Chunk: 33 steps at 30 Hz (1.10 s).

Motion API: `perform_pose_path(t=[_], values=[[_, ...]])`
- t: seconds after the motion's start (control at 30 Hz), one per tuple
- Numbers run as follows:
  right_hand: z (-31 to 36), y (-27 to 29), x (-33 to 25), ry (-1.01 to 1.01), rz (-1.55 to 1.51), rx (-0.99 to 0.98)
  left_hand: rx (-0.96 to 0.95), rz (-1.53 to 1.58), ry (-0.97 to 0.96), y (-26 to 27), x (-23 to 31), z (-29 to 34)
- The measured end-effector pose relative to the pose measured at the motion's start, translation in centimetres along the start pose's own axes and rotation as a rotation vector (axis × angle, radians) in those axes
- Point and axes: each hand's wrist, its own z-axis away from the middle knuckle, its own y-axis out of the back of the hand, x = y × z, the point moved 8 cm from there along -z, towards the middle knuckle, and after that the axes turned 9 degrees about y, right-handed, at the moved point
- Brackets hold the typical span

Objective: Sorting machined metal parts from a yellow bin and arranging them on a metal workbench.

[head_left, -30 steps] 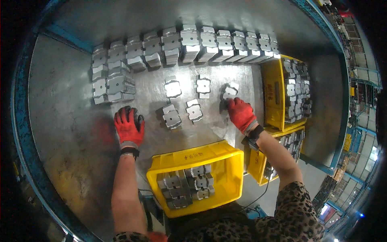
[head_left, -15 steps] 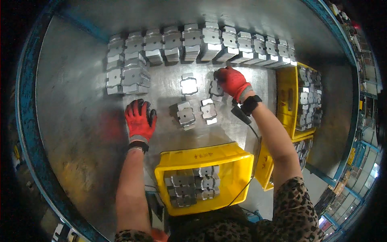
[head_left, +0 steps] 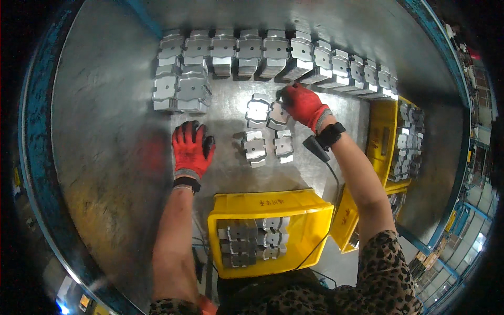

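Observation:
My right hand (head_left: 303,106), in a red glove with dark fingertips, has its fingers curled at the upper right edge of a notched metal plate (head_left: 277,114). That plate lies slightly tilted, close beside a bright metal plate (head_left: 257,111). Nearer to me rest two more pieces of the same kind, a left plate (head_left: 255,148) and a right plate (head_left: 283,145). My left hand (head_left: 192,150), gloved alike, lies on the metal table (head_left: 226,176) with its fingers stretched out and holds nothing. It is just below the stacks at the left.
Stacked metal plates (head_left: 249,50) form a long row at the back, with a shorter stack group (head_left: 178,93) at the left. A yellow bin (head_left: 262,203) with plates stands in front of me. More yellow bins (head_left: 379,139) stand right. A cable hangs by my right wrist.
My right hand has moved the tilted plate left, narrowing the gap to the bright plate. My left hand stays spread on the table. The whole view has shifted a little.

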Motion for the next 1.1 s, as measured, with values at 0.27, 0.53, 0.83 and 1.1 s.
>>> perform_pose_path(t=[0.27, 0.53, 0.83, 1.1], values=[[1.2, 0.8, 2.8, -0.146, -0.178, -0.144, -0.007, 0.008, -0.001, 0.2, 0.7, -0.2], [-2.0, 7.9, -4.0, -0.359, -0.785, -0.012, -0.024, 0.015, 0.034, -0.1, -0.2, 0.2], [-15.7, 14.0, -10.4, 0.161, -0.330, 0.227, -0.071, 0.108, -0.016, 0.6, -0.2, -0.5], [-24.2, 11.8, -17.3, 0.254, -0.352, 0.289, -0.075, 0.103, -0.013, 0.7, -0.6, 0.0]])
